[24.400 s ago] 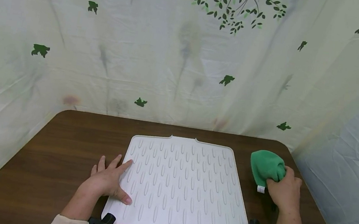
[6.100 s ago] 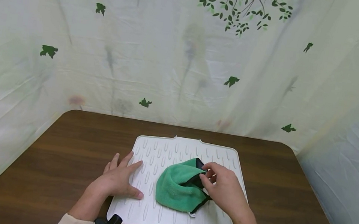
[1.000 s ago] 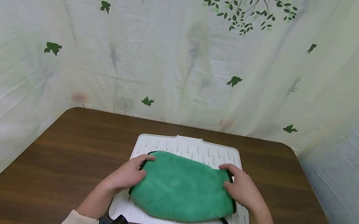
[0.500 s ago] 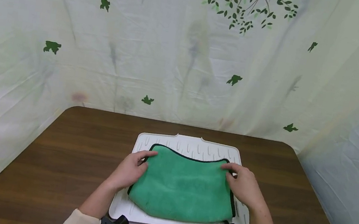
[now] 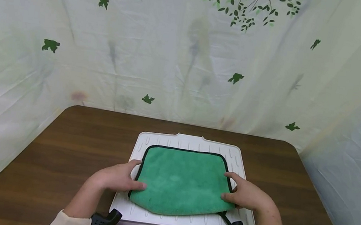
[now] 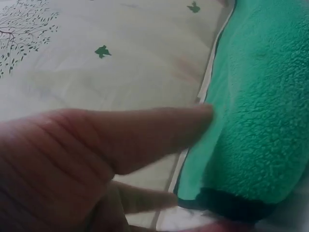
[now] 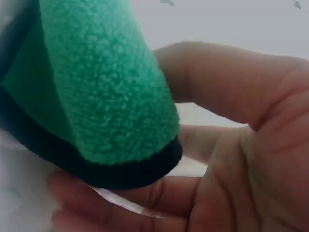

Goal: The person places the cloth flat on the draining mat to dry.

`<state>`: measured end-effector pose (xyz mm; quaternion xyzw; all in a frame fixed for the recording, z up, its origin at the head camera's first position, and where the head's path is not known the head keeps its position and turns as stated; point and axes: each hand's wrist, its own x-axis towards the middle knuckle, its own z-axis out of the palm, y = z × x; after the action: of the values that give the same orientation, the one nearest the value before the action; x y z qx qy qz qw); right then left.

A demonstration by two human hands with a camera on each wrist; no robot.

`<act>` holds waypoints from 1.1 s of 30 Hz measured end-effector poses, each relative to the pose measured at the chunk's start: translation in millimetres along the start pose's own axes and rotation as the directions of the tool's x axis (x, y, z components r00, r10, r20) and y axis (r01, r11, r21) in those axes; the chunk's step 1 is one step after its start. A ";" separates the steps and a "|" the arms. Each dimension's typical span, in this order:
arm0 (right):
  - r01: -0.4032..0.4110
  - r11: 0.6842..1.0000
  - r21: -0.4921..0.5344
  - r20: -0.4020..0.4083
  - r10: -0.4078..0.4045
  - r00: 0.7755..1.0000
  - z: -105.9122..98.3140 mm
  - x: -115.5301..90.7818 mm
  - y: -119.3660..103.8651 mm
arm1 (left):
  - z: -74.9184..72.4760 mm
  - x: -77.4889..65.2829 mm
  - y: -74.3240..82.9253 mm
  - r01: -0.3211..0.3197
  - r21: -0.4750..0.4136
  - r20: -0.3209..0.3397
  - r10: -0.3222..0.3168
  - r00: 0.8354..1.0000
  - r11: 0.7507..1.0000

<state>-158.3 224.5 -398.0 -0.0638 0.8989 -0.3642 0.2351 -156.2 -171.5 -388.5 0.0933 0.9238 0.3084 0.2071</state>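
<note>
A green towel (image 5: pixel 181 181) with black edging lies folded and spread across a white ridged board (image 5: pixel 234 158); its rounded, unhemmed side faces me. My left hand (image 5: pixel 117 177) is at the towel's left side, thumb over the cloth and index finger along the black edge. In the left wrist view the thumb reaches straight over the towel (image 6: pixel 270 111). My right hand (image 5: pixel 253 196) touches the towel's right side with its thumb, index finger apart from it. The right wrist view shows its fingers beneath the towel's rolled end (image 7: pixel 111 92); the thumb tip is hidden behind the cloth.
The board rests at the near middle of a brown wooden table (image 5: pixel 87 142). A black tag or strap (image 5: pixel 225 219) pokes out under the towel's near right corner. A pale leaf-print curtain (image 5: pixel 181 52) hangs behind the table and along its sides.
The towel has come from the table's right side onto the board and been spread out. Since half a second ago, its far edge has straightened, and both hands have slid from the far corners down its sides.
</note>
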 end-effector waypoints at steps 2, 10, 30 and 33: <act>0.039 0.999 0.008 0.027 -0.039 0.999 -2.2 -2.7 1.1 | 0.9 -0.1 -1.4 -0.084 -0.045 0.032 0.085 0.996 0.995; 0.228 0.968 0.105 0.077 -0.236 0.969 -7.5 -14.3 12.4 | 21.7 0.7 -7.2 -0.290 -0.213 -0.211 0.246 0.946 0.933; 0.107 0.974 0.198 -0.164 -0.075 0.984 -5.0 60.9 9.2 | -0.5 70.5 -3.7 -0.041 -0.513 -0.104 -0.014 0.995 0.857; 0.162 0.979 0.125 -0.252 -0.126 0.959 -9.3 62.4 5.2 | -7.6 72.3 1.6 -0.113 -0.446 -0.191 0.029 0.981 0.888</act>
<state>-217.4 216.3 -419.3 -0.0668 0.8851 -0.4496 0.1000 -224.3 -152.5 -405.6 0.0480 0.8368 0.5301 0.1281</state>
